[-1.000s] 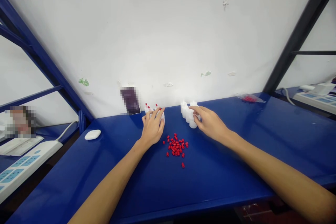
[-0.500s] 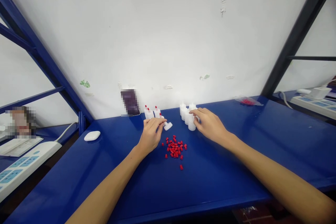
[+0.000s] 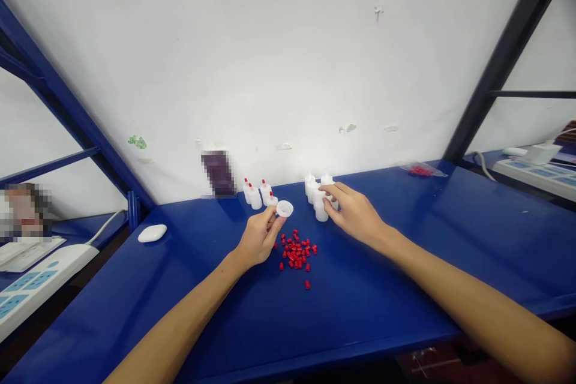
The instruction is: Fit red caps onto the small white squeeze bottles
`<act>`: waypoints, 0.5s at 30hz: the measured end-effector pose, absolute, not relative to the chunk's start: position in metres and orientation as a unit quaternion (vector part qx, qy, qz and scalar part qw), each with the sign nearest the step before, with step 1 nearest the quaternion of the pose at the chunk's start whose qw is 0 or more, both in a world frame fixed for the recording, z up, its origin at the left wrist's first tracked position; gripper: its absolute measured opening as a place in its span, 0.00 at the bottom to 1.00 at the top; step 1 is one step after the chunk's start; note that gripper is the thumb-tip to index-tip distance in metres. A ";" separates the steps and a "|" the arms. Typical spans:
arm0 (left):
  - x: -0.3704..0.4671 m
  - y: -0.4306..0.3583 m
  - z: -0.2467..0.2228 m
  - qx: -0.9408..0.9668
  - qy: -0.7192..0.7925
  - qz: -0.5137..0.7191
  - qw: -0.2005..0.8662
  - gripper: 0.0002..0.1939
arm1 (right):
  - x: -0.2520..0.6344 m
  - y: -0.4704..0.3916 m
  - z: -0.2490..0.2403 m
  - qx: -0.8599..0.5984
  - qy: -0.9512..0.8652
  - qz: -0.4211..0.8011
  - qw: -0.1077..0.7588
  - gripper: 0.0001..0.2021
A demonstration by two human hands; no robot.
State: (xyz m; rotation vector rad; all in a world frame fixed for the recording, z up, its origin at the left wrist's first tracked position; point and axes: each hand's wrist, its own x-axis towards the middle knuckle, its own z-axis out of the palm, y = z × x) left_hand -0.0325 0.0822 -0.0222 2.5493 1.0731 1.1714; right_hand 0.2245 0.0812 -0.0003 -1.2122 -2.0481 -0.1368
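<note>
My left hand (image 3: 258, 237) pinches a white plastic bottle cap (image 3: 284, 209), its round underside tipped toward me. My right hand (image 3: 355, 210) has its thumb and fingertips on the nearest white plastic bottle (image 3: 321, 211) of a group at the right, partly covering it. That bottle stands upright on the blue table. Just behind my left hand are several white bottles (image 3: 255, 198) with red tips. Between the hands and nearer to me lies a loose pile of small red caps (image 3: 297, 254).
A blue table (image 3: 382, 312) meets a white wall. A phone with a blurred screen (image 3: 219, 173) leans there. At the left lies a white rounded case (image 3: 152, 233), beyond the edge a power strip (image 3: 36, 288). A clear bag of red pieces (image 3: 422, 170) lies back right.
My left hand has turned the white bottle cap so its round underside now faces me. My right hand stays at the bottle group. The whole view has shifted slightly.
</note>
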 end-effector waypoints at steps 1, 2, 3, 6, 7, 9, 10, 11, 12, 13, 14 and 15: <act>-0.032 0.080 -0.020 0.851 0.353 0.382 0.070 0.12 | 0.222 0.077 0.003 -0.449 -0.800 -0.049 0.394 0.13; -0.032 0.078 -0.017 0.862 0.345 0.366 0.063 0.12 | 0.220 0.073 0.005 -0.417 -0.808 -0.033 0.414 0.12; -0.031 0.076 -0.014 0.877 0.331 0.344 0.047 0.12 | 0.217 0.068 0.008 -0.377 -0.821 -0.003 0.428 0.12; -0.028 0.071 -0.009 0.920 0.279 0.272 -0.024 0.10 | 0.205 0.056 0.008 -0.276 -0.863 0.103 0.410 0.20; -0.027 0.070 -0.008 0.928 0.268 0.256 -0.047 0.09 | 0.202 0.054 0.006 -0.263 -0.871 0.122 0.397 0.21; -0.024 0.069 -0.008 0.932 0.268 0.232 -0.078 0.09 | 0.196 0.051 -0.001 -0.281 -0.870 0.139 0.380 0.18; -0.023 0.069 -0.009 0.931 0.276 0.220 -0.088 0.08 | 0.193 0.050 -0.005 -0.299 -0.866 0.143 0.374 0.16; -0.021 0.068 -0.009 0.931 0.287 0.205 -0.096 0.08 | 0.191 0.050 -0.008 -0.315 -0.861 0.148 0.370 0.15; -0.020 0.068 -0.010 0.929 0.300 0.189 -0.103 0.08 | 0.190 0.049 -0.010 -0.324 -0.858 0.156 0.367 0.13; -0.019 0.068 -0.010 0.927 0.313 0.174 -0.110 0.07 | 0.189 0.048 -0.012 -0.323 -0.857 0.167 0.366 0.12; -0.018 0.069 -0.011 0.925 0.325 0.160 -0.117 0.07 | 0.188 0.046 -0.012 -0.313 -0.857 0.177 0.368 0.12; -0.018 0.069 -0.011 0.923 0.333 0.151 -0.122 0.06 | 0.187 0.045 -0.011 -0.298 -0.860 0.184 0.372 0.12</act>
